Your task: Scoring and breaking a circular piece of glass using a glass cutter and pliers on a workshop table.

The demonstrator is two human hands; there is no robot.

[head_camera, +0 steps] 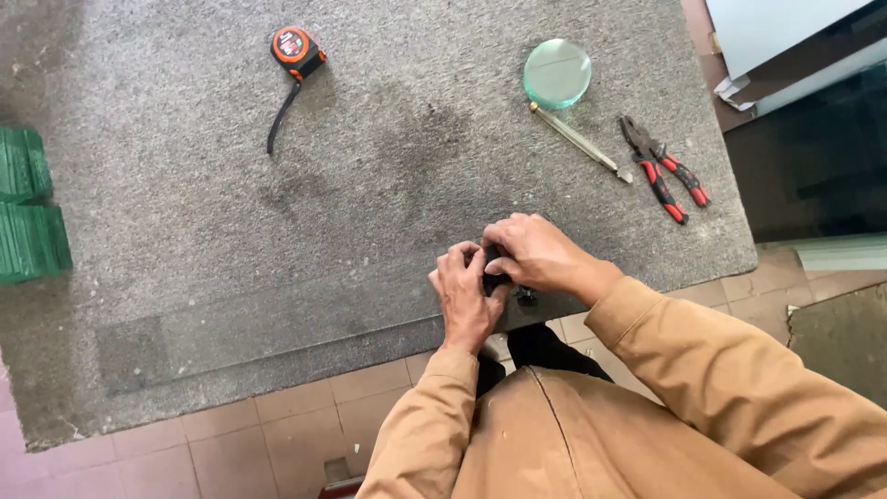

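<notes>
At the carpet [277, 231] edge, your left hand [469, 294] and right hand [540, 254] pinch a small dark part [496, 277] (mostly hidden); a loosened grip could drop it onto the tiles [277, 434]

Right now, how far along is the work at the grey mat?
Done: nothing finished shows. In hand: left hand and right hand both grip a small black part at the mat edge. Left: tape measure, glass disc, cutter and pliers lie untouched.
</notes>
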